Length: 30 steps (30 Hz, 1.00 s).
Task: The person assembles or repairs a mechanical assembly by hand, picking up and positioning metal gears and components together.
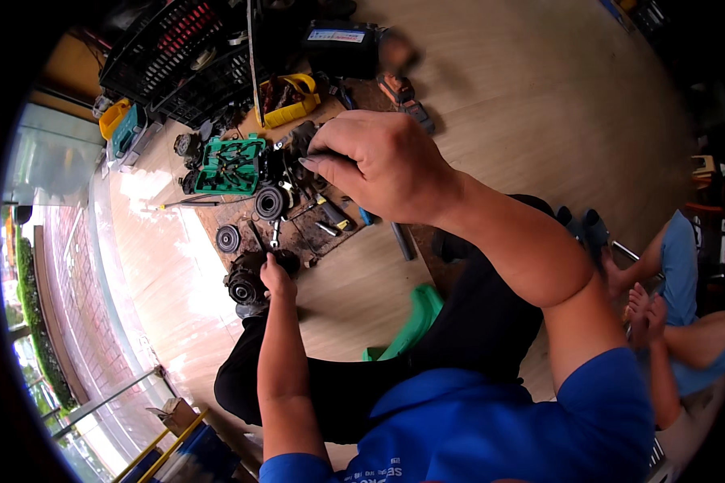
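Greasy black round motor part (246, 282) on the floor, left hand (275, 274) resting on it, fingers curled. Right hand (379, 165) pinches a dark piece (302, 138). Disassembly midway: pulleys (267, 201), green socket case (232, 165) beyond.

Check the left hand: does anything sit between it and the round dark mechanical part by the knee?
Nothing visible does. The left hand already rests on the round dark part. The right hand is raised, gripping a separate dark piece.
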Tool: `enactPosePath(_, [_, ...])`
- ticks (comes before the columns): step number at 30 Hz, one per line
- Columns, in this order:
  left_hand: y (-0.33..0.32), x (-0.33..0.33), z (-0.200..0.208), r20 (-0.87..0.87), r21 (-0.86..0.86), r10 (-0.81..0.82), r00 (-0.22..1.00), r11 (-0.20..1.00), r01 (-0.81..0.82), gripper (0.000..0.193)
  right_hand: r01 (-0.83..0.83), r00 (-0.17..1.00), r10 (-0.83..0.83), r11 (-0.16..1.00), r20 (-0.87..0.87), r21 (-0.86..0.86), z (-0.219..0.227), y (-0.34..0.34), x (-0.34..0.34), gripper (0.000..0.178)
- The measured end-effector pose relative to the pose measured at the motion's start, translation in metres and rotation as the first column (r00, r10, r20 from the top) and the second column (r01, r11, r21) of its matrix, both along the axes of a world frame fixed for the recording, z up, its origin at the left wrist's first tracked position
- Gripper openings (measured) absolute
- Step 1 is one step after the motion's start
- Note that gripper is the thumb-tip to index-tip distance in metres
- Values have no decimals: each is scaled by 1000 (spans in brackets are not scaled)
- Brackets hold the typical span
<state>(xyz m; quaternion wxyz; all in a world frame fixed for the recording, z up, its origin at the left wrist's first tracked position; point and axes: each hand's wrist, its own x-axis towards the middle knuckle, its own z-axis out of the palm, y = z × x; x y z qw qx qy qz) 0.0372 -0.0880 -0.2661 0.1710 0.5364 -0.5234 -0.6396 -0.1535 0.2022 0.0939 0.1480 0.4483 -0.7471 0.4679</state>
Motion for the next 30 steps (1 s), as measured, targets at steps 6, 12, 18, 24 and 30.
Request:
enactPosePath(6, [25, 5, -57, 162, 14, -60, 985, 998, 58, 42, 71, 997, -71, 997, 7, 23, 1, 22, -10, 14])
enactPosePath(12, [31, -18, -92, 273, -46, -40, 961, 997, 54, 45, 43, 997, -49, 995, 58, 95, -4, 33, -21, 11])
enactPosePath(18, [25, -65, -113, 227, -190, -81, 971, 974, 126, 41, 5, 991, -25, 988, 134, 153, -9, 37, -28, 14])
enactPosePath(24, [20, -99, -120, 237, -234, -170, 956, 945, 226, 31, -63, 986, 34, 982, 166, 177, -19, 21, -23, 19])
enactPosePath(30, [3, -83, -99, 552, -457, -93, 829, 798, 394, 45, -117, 976, 62, 958, 209, 263, -19, 4, -7, 16])
